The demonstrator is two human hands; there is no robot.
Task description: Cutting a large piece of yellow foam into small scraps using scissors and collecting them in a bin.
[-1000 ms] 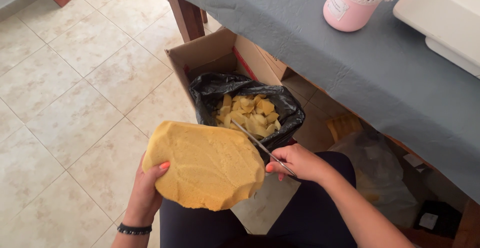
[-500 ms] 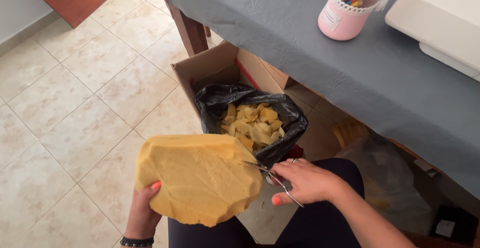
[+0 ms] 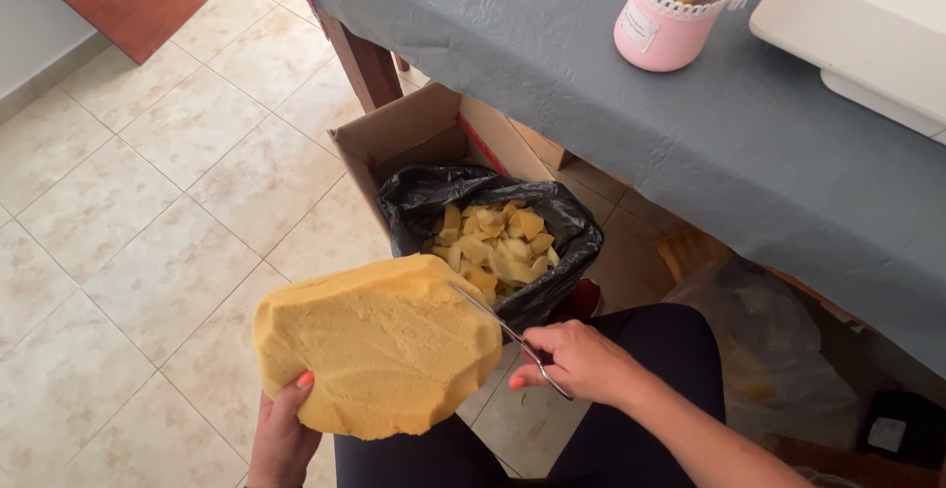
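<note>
My left hand [image 3: 284, 432] grips the lower edge of a big block of yellow foam [image 3: 379, 345] held over my lap. My right hand [image 3: 583, 362] is closed on a pair of metal scissors [image 3: 507, 332], whose blades touch the block's upper right edge. Just beyond, a cardboard box [image 3: 414, 131] on the floor holds a black plastic bag [image 3: 424, 202] filled with several cut yellow foam pieces [image 3: 498, 244].
A table draped in grey cloth [image 3: 611, 104] runs along the right, carrying a pink cup of pens [image 3: 668, 17] and a white device [image 3: 867, 25]. A wooden table leg [image 3: 360, 59] stands by the box. Bags and clutter lie under the table; beige tiles [image 3: 138, 222] spread left.
The foam block has turned and shifted slightly in my left hand. The scissors have moved from beside the block up against its upper right edge.
</note>
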